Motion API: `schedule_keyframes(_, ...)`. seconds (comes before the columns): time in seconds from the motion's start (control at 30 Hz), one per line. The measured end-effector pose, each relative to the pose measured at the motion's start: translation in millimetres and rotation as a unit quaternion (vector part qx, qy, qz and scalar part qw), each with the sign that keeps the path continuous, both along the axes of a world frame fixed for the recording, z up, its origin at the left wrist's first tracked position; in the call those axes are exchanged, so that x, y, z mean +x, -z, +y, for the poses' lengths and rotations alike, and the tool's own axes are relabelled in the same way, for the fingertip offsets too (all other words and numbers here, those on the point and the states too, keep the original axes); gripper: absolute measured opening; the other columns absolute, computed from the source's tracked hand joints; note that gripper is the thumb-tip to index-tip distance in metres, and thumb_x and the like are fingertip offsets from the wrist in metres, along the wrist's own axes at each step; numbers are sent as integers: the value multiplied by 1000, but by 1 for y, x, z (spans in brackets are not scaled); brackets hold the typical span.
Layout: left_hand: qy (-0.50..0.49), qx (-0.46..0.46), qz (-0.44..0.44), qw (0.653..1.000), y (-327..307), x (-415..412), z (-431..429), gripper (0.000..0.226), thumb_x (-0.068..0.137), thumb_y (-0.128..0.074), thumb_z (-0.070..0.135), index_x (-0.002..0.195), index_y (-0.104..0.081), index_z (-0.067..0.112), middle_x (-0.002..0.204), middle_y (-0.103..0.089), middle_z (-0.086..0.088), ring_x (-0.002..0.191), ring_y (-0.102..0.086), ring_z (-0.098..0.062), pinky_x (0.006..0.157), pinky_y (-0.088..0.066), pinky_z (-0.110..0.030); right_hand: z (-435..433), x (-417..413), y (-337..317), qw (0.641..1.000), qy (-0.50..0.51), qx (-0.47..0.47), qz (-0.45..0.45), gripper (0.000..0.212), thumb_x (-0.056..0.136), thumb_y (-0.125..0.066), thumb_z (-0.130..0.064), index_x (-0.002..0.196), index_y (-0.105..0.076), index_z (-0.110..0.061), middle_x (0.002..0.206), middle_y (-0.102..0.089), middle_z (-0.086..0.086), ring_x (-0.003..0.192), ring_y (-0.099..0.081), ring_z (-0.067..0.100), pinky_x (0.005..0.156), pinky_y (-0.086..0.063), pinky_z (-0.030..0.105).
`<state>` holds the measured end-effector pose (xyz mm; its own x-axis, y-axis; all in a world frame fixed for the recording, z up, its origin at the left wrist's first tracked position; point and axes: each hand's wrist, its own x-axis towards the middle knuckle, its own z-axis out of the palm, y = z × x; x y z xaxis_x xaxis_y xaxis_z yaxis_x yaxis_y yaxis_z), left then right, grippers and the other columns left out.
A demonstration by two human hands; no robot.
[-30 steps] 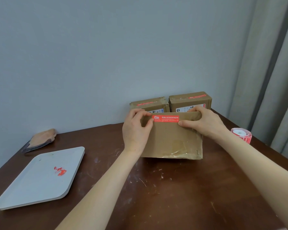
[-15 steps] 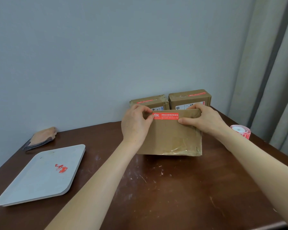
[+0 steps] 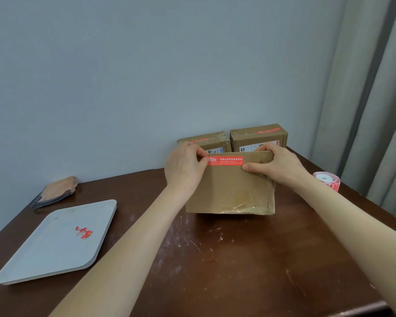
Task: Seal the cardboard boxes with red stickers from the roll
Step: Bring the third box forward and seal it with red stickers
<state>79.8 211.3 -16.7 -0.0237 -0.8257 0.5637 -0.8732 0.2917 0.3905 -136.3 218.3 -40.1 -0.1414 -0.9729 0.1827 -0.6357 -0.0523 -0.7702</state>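
A brown cardboard box (image 3: 231, 191) stands on the dark wooden table (image 3: 215, 259), its front face toward me. A red sticker (image 3: 225, 161) lies along the top edge of that face. My left hand (image 3: 184, 168) grips the box's top left corner, thumb on the sticker's left end. My right hand (image 3: 277, 165) grips the top right corner, thumb just below the sticker's right end. The red sticker roll (image 3: 327, 179) sits on the table behind my right forearm.
Two more cardboard boxes (image 3: 206, 141) (image 3: 258, 136) with red stickers on top stand against the wall behind. A white tray (image 3: 44, 252) with red sticker scraps (image 3: 84, 232) lies at the left. A tan and grey cloth item (image 3: 55, 191) is beyond it. Curtains hang at the right.
The view shifted slightly; the box and both hands stay at its top corners. My left thumb has slid onto the sticker's left end.
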Motion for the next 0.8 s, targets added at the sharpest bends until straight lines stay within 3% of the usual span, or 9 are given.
schedule_keyframes(0.3, -1, 7, -23, 1000, 2, 1, -4, 16, 90, -57, 32, 85, -68, 23, 102, -58, 9, 96, -53, -10, 64, -37, -25, 1, 0, 0, 1000, -2, -1, 4, 52, 66, -76, -57, 106, -54, -31, 104, -60, -5, 93, -61, 17, 68, -59, 38)
schedule_keyframes(0.67, 14, 54, -24, 998, -5, 3, -4, 15, 90, -56, 33, 86, -68, 24, 111, -54, 10, 86, -44, -4, 56, -30, -22, -1, 0, 1, 1000, 3, 4, 7, 53, 64, -76, -60, 104, -53, -34, 103, -59, -6, 94, -60, 19, 71, -59, 44)
schedule_keyframes(0.8, 21, 68, -29, 997, -9, 4, -3, 15, 90, -56, 33, 85, -67, 24, 112, -55, 9, 87, -46, -6, 62, -34, -24, 0, 1, 0, 1000, 0, 1, 9, 53, 66, -76, -58, 105, -52, -32, 103, -58, -6, 93, -60, 18, 71, -59, 43)
